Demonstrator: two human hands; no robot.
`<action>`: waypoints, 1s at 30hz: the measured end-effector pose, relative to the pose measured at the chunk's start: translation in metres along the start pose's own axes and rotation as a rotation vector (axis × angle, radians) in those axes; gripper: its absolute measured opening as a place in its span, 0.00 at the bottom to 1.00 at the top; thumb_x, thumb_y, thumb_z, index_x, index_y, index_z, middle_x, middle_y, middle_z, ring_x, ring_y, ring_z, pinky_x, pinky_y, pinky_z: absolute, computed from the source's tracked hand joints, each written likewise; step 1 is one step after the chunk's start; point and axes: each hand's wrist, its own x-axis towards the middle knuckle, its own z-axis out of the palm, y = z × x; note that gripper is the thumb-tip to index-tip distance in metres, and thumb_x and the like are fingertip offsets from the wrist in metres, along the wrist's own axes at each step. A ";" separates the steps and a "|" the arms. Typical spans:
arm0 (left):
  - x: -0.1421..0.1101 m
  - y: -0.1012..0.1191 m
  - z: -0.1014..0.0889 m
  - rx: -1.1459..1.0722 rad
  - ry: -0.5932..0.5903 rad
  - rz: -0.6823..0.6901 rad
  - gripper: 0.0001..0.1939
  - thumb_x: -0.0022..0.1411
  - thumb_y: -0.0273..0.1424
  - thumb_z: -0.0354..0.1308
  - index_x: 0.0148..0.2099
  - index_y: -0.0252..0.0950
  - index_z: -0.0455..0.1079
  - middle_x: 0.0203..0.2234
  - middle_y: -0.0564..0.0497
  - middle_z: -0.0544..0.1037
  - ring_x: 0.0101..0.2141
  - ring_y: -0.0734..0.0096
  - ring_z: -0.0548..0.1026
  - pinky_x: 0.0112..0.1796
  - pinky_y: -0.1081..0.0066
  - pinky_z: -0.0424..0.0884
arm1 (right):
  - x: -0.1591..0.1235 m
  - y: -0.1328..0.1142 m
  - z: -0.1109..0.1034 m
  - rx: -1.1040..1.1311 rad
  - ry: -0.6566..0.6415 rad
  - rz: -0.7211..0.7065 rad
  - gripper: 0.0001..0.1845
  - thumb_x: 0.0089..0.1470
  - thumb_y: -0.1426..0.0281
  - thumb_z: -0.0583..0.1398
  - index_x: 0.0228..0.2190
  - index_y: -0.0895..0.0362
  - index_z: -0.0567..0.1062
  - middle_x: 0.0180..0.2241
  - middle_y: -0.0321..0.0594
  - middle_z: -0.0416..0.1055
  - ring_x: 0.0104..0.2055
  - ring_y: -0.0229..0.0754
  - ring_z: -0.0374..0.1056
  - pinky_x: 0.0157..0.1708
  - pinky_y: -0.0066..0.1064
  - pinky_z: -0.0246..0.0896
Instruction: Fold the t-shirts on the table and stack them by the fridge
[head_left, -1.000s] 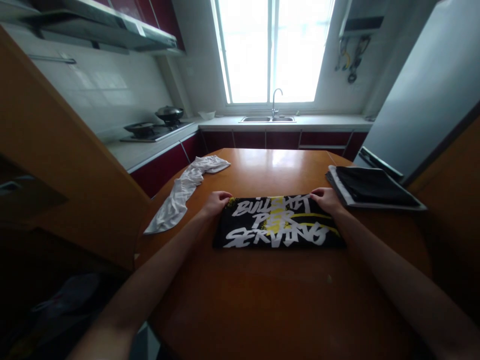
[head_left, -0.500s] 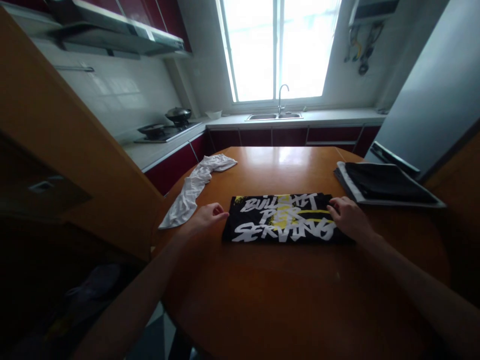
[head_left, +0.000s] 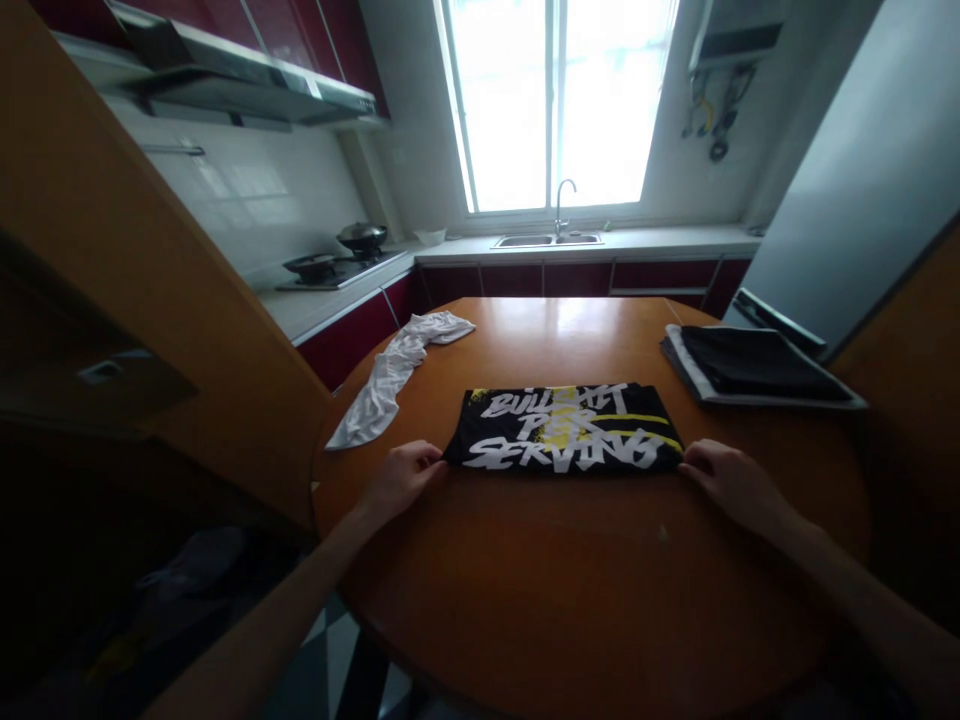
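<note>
A black T-shirt (head_left: 570, 430) with white lettering and yellow marks lies folded into a flat rectangle on the wooden table (head_left: 555, 570). At its near left corner my left hand (head_left: 403, 474) pinches the cloth between thumb and fingers. My right hand (head_left: 724, 478) is closed on the near right corner in the same way. The near edge runs straight between both hands.
A crumpled white garment (head_left: 394, 375) lies along the table's left edge. To the right is a stack of folded clothes (head_left: 757, 365), black on top. Beyond stand a counter with a sink (head_left: 551, 240), a stove with pans (head_left: 337, 262) and a fridge (head_left: 825, 190).
Both hands have moved toward me, from the shirt's sides to its near corners, and now grip them. The corners are drawn outward a little. My view has shifted slightly.
</note>
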 end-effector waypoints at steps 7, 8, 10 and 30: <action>0.006 0.003 -0.021 0.064 -0.072 0.002 0.14 0.59 0.43 0.60 0.38 0.39 0.78 0.33 0.47 0.81 0.34 0.59 0.78 0.37 0.65 0.74 | 0.006 -0.007 -0.012 -0.057 -0.019 -0.066 0.14 0.60 0.58 0.58 0.29 0.52 0.77 0.34 0.41 0.75 0.35 0.46 0.71 0.34 0.35 0.64; 0.015 0.011 -0.020 0.076 -0.019 0.021 0.15 0.61 0.43 0.58 0.40 0.38 0.78 0.35 0.46 0.81 0.35 0.59 0.79 0.38 0.64 0.74 | 0.014 -0.015 -0.013 -0.063 0.019 -0.069 0.16 0.62 0.57 0.56 0.31 0.52 0.78 0.36 0.42 0.75 0.39 0.47 0.71 0.38 0.37 0.65; 0.038 0.033 -0.009 0.100 0.098 0.094 0.18 0.67 0.43 0.53 0.47 0.37 0.76 0.40 0.44 0.81 0.40 0.58 0.79 0.43 0.63 0.74 | 0.035 -0.039 -0.007 -0.059 0.108 -0.061 0.18 0.65 0.58 0.52 0.37 0.54 0.79 0.41 0.45 0.76 0.46 0.50 0.71 0.46 0.40 0.65; 0.124 0.072 0.125 0.435 -0.154 0.211 0.32 0.73 0.49 0.42 0.73 0.41 0.55 0.72 0.42 0.49 0.71 0.47 0.44 0.65 0.38 0.40 | 0.119 -0.105 0.084 -0.166 -0.220 -0.032 0.40 0.68 0.51 0.45 0.70 0.64 0.53 0.73 0.53 0.40 0.75 0.54 0.34 0.69 0.56 0.24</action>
